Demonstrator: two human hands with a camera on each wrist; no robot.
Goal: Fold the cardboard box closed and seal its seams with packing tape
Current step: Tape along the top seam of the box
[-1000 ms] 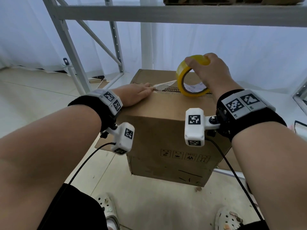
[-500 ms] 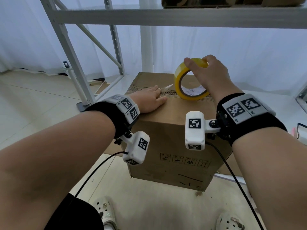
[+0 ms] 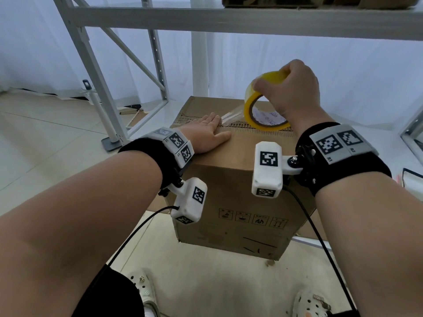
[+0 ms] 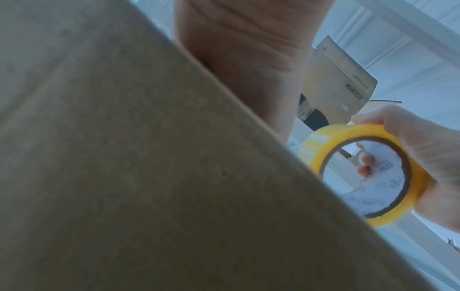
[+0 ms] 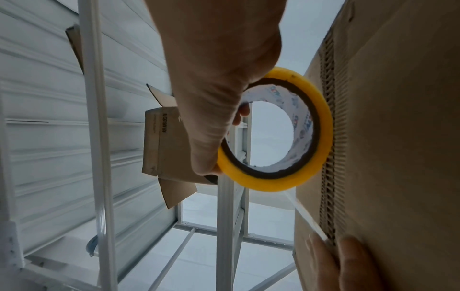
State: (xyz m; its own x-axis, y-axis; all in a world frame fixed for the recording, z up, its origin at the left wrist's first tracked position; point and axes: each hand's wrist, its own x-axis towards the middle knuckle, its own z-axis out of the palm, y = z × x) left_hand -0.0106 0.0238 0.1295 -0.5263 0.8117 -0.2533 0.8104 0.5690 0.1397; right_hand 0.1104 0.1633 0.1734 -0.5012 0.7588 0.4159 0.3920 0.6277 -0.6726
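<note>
Left hand [image 3: 207, 131] flat, fingers spread, pressing tape end onto box [image 3: 231, 197] seam to anchor it. Right hand [image 3: 290, 92] curled round tape roll [image 3: 256, 104], raised over the seam, drawing the strip taut.

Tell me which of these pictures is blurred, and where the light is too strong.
Left wrist view: the cardboard box fills the frame, soft and out of focus. Right wrist view: sharp on the tape roll. Head view: bright backlight through the white curtain, straight shelf beams bowed.
</note>
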